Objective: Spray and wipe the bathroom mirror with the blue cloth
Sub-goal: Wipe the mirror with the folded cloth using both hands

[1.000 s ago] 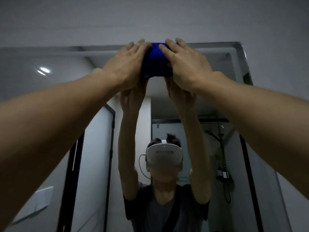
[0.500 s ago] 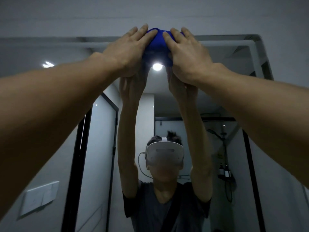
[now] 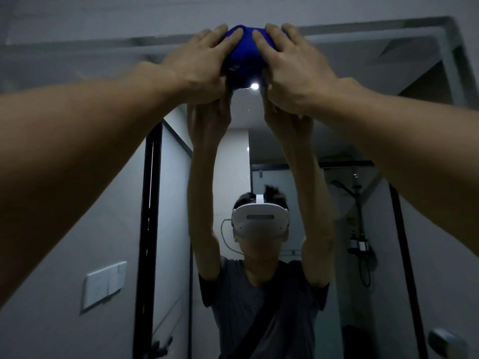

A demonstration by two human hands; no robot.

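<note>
A bunched blue cloth [image 3: 242, 57] lies against the bathroom mirror [image 3: 414, 81], right at the mirror's top edge. My left hand [image 3: 199, 66] presses on the cloth's left side with its fingers stretched over it. My right hand [image 3: 293, 66] presses on the right side the same way. Both arms reach up and forward. My thumbs are hidden beneath the hands. No spray bottle is in view.
The mirror reflects a person with a white headset [image 3: 260, 221] and raised arms, a black door frame [image 3: 150, 229], a wall switch plate [image 3: 103, 283], shower fittings [image 3: 360, 229] and a ceiling light [image 3: 255, 86]. A metal fitting [image 3: 443, 340] sits at the lower right.
Both hands have slid the cloth upward over the glass, from just under the top frame onto the mirror's top edge. A ceiling light's reflection has appeared below the cloth.
</note>
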